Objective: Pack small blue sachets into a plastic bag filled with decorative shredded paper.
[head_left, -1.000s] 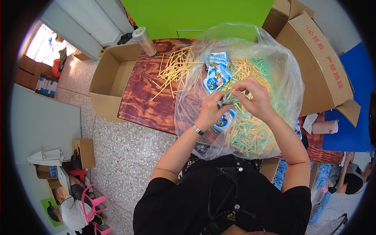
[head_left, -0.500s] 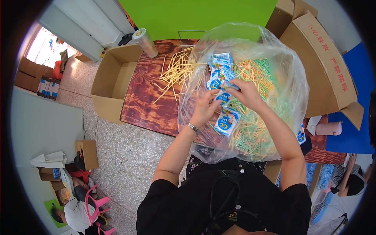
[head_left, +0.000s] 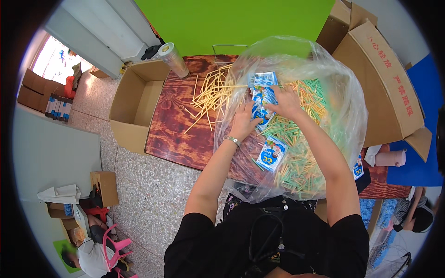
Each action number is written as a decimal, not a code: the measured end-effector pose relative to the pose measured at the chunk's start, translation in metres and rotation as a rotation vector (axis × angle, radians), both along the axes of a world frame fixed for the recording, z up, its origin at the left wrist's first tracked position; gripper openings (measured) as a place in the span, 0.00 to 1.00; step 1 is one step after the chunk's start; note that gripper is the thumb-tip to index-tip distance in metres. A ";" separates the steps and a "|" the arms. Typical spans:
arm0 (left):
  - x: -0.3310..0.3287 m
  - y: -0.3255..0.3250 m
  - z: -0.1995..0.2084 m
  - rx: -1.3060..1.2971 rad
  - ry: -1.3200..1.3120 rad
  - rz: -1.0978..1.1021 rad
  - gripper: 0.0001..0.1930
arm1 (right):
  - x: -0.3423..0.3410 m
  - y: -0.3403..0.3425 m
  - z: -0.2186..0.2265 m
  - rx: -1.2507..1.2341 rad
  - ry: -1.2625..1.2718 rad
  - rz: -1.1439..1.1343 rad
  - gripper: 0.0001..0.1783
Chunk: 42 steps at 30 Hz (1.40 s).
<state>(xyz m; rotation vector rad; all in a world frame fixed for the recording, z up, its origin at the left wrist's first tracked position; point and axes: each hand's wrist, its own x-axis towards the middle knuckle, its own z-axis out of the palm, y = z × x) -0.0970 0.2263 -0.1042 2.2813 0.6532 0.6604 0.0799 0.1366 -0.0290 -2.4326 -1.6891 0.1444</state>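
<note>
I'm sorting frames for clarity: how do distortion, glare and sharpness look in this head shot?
Head view: strong fisheye, the cardboard box edges bow near the dark round rim; the clear plastic bag shows pale sheen that veils the sticks inside; the window at upper left is blown out; both hands, left hand and right hand, look fairly sharp.

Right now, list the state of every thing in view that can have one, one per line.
Clear plastic bag: open, filled with coloured sticks.
Blue-and-white sachets: sealed, held in both hands.
Left hand: closed on sachets.
Right hand: closed on sachets.
Brown cardboard box: open, lying on its side.
Yellow sticks: scattered loose.
</note>
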 end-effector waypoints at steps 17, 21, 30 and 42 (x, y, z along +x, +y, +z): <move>0.017 0.019 -0.006 0.017 0.028 0.134 0.37 | 0.030 0.057 -0.018 0.148 0.224 0.181 0.34; 0.001 0.004 -0.005 0.036 -0.106 0.163 0.41 | 0.002 0.040 -0.002 0.221 0.402 0.470 0.28; 0.003 0.008 -0.004 -0.067 -0.090 -0.038 0.45 | -0.016 0.008 -0.030 0.677 0.694 0.238 0.28; -0.019 -0.017 0.001 -0.226 -0.271 0.007 0.56 | -0.058 0.020 -0.043 0.736 0.999 0.131 0.27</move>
